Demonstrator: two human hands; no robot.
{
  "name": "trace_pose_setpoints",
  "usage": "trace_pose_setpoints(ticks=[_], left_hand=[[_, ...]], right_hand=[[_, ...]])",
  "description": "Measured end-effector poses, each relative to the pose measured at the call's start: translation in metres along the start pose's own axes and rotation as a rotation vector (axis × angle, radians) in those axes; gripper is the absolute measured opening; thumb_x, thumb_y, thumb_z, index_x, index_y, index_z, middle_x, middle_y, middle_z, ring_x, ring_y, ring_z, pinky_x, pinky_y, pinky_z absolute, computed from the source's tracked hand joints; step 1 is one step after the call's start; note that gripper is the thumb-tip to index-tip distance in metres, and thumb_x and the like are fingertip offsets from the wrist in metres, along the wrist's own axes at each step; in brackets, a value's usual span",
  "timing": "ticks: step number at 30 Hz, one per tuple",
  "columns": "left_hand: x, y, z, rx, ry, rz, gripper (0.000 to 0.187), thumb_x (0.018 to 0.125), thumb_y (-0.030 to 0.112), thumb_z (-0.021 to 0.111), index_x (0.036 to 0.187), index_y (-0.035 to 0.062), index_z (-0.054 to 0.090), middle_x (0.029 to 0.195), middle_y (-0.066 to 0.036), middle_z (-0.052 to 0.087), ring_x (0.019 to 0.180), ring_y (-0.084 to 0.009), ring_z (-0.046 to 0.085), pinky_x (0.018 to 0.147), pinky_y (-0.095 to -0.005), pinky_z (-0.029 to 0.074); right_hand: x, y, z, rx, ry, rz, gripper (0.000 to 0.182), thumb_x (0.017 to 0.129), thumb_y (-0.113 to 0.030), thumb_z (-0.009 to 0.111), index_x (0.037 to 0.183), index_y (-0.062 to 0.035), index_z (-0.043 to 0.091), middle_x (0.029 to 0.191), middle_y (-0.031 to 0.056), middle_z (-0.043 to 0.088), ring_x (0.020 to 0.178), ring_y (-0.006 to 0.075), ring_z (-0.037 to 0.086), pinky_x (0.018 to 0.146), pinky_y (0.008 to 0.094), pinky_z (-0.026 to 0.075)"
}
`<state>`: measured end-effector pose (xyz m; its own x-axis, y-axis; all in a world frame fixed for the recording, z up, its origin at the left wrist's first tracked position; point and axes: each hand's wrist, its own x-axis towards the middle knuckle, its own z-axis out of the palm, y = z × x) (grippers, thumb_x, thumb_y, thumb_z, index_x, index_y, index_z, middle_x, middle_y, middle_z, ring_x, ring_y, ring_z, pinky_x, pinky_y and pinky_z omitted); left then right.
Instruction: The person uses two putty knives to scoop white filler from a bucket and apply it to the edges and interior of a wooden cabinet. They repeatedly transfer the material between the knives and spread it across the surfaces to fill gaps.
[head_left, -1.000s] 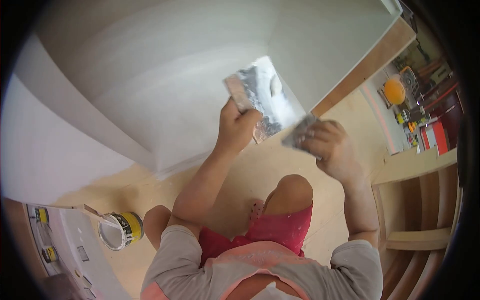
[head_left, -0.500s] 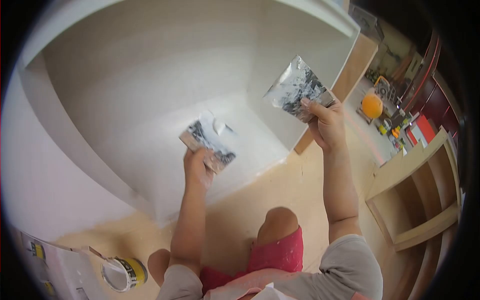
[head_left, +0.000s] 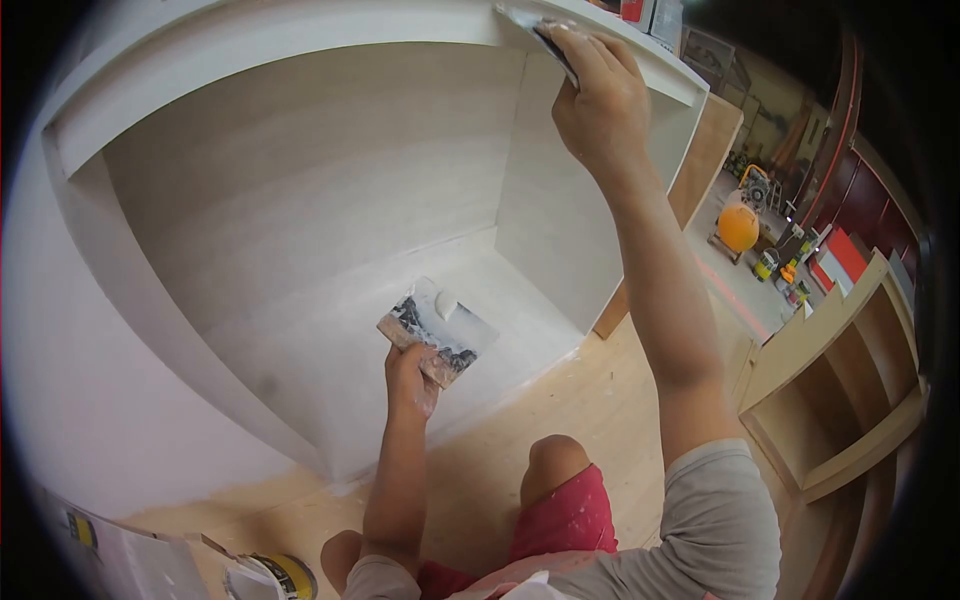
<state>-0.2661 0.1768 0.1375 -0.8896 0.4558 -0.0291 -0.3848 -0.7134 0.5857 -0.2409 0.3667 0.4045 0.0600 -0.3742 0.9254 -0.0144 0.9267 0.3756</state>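
My left hand [head_left: 411, 378] is closed on the edge of a flat metal scraper [head_left: 440, 325], which carries a lump of white filler [head_left: 446, 304] on its smeared face. It is held over the floor of a large white-coated cabinet [head_left: 330, 290]. Higher up, my right hand [head_left: 606, 95] grips a second scraper [head_left: 540, 42], seen nearly edge-on against the cabinet's top front rail [head_left: 400, 27]. Whether its blade touches the rail I cannot tell.
At the lower left stands a yellow-and-black bucket [head_left: 285, 575]. A wooden shelf unit [head_left: 860, 400] is on the right. Beyond it are an orange round object [head_left: 738, 228] and scattered gear. A red item [head_left: 632, 10] sits on the cabinet top.
My right hand has risen with its scraper to the cabinet's top rail, turning the blade edge-on. My left hand with its scraper appears slightly lower and further right. The view has shifted.
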Motion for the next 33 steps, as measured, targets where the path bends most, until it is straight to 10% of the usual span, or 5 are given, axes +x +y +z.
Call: trace_pose_setpoints(ticks=[17, 19, 33], left_hand=[[0.018, 0.002, -0.019, 0.029, 0.045, -0.132, 0.044, 0.065, -0.006, 0.044, 0.109, -0.0013, 0.041, 0.094, -0.009, 0.048, 0.082, -0.0183, 0.051, 0.07, -0.0297, 0.045], [0.015, 0.005, -0.01, 0.072, 0.071, -0.129, 0.035, 0.065, -0.003, 0.045, 0.099, 0.0008, 0.045, 0.078, -0.004, 0.047, 0.06, -0.0092, 0.043, 0.056, -0.0211, 0.041], [0.001, 0.034, -0.004, 0.457, 0.136, -0.25, 0.016, 0.069, -0.001, 0.047, 0.084, 0.0025, 0.046, 0.069, -0.006, 0.048, 0.057, -0.0151, 0.048, 0.053, -0.0276, 0.044]], right_hand=[[0.036, -0.034, 0.004, -0.052, -0.142, 0.035, 0.027, 0.068, 0.003, 0.053, 0.095, -0.0025, 0.057, 0.096, 0.0113, 0.059, 0.093, 0.0259, 0.054, 0.081, 0.0335, 0.043], [0.033, -0.037, 0.013, -0.01, -0.023, 0.048, 0.03, 0.066, 0.009, 0.048, 0.092, -0.0008, 0.057, 0.091, 0.0126, 0.06, 0.087, 0.028, 0.054, 0.076, 0.0342, 0.044], [0.021, 0.004, 0.02, 0.005, -0.026, 0.083, 0.03, 0.066, 0.007, 0.051, 0.093, -0.0006, 0.057, 0.091, 0.0127, 0.06, 0.088, 0.0281, 0.054, 0.076, 0.0341, 0.044]])
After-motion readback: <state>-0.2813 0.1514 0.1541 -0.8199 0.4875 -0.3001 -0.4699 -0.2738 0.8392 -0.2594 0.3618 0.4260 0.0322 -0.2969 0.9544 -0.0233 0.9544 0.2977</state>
